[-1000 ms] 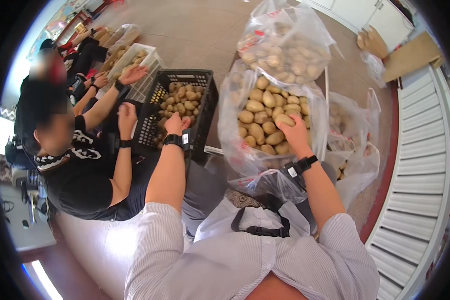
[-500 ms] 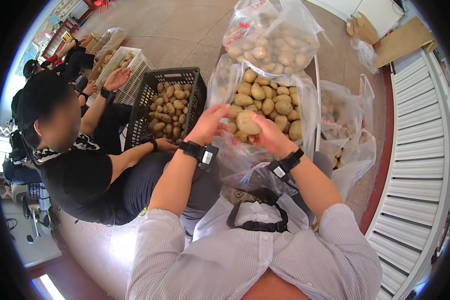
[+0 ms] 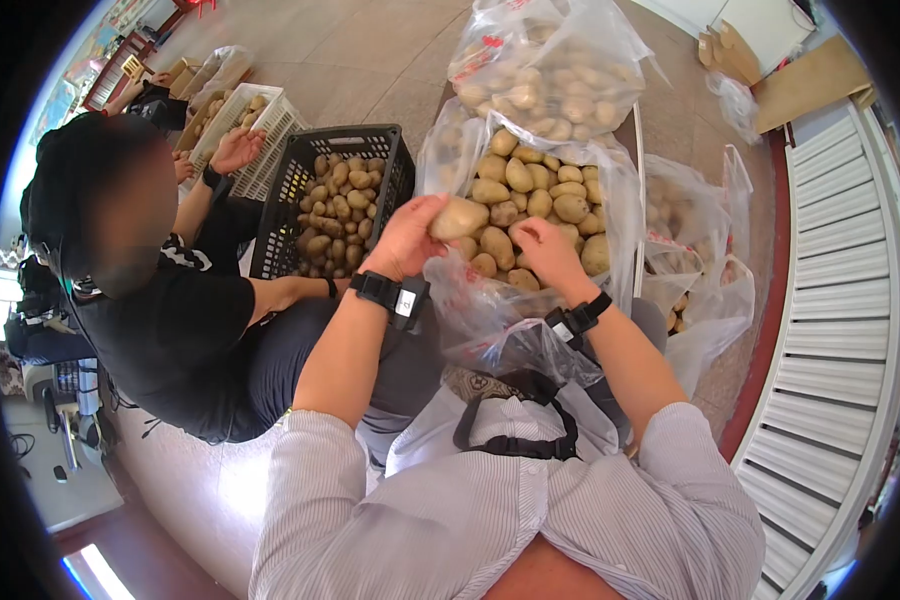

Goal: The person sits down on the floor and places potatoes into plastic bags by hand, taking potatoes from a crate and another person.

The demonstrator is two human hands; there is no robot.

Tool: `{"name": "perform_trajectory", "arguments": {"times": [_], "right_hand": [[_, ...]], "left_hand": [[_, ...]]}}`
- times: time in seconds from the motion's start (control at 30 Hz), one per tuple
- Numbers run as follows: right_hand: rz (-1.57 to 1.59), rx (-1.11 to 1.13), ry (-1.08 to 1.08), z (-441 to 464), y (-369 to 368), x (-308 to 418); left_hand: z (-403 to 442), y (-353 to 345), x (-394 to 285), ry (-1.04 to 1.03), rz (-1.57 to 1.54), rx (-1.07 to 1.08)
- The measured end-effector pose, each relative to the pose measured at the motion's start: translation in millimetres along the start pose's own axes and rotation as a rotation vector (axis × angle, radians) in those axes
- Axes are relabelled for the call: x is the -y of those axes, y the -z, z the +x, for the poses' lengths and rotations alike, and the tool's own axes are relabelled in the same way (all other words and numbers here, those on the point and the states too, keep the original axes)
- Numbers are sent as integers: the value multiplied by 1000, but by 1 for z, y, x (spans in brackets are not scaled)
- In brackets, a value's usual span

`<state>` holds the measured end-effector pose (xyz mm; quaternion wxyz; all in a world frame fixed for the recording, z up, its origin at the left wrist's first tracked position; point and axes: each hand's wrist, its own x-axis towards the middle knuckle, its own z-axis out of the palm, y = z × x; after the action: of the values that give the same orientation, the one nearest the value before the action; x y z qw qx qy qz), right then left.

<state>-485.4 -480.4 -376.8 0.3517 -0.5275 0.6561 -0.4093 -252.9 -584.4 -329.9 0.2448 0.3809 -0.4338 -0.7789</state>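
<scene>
In my left hand (image 3: 410,236) is a pale, smooth potato (image 3: 458,218), gripped at the left edge of an open clear plastic bag (image 3: 440,160) full of potatoes (image 3: 545,178). Over the front part of this pile hovers my right hand (image 3: 552,258), its fingers loosely bent and no potato seen in them. Whether its fingertips touch the potatoes below, I cannot tell. Both wrists wear black bands with small devices.
To the left stands a black plastic crate (image 3: 400,165) of smaller potatoes, beside a seated person (image 3: 160,340) in black. Another bag of potatoes (image 3: 555,75) lies behind mine. More bags (image 3: 705,230) sit at right, near a white radiator (image 3: 830,330). White crates (image 3: 280,135) stand farther left.
The potato has passed from my right hand to my left and moved leftward. My right hand has let go and shifted slightly right, over the pile.
</scene>
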Motion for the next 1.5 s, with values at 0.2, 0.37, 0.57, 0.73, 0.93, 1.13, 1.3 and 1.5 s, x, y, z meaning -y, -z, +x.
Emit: {"name": "perform_trajectory", "arguments": {"times": [0.2, 0.37, 0.57, 0.73, 0.93, 1.13, 1.3, 1.5], "right_hand": [[-474, -67, 100, -12, 8, -23], [-628, 64, 43, -19, 6, -20], [-738, 138, 74, -14, 4, -27], [-701, 177, 190, -17, 9, -26], [-574, 105, 237, -16, 12, -32], [-395, -16, 148, -16, 18, -16], [347, -12, -346, -19, 16, 18], [413, 61, -386, -11, 8, 27]], "left_hand": [[14, 47, -7, -57, -258, -236], [18, 103, 6, -52, -377, -482], [14, 142, 13, -98, -471, -738], [9, 166, 27, -115, -424, -730], [-2, 181, 49, -354, 614, -945], [-8, 186, 38, -170, 1463, -798], [4, 135, 17, -112, -115, -860], [-9, 52, -10, -95, -172, -457]]}}
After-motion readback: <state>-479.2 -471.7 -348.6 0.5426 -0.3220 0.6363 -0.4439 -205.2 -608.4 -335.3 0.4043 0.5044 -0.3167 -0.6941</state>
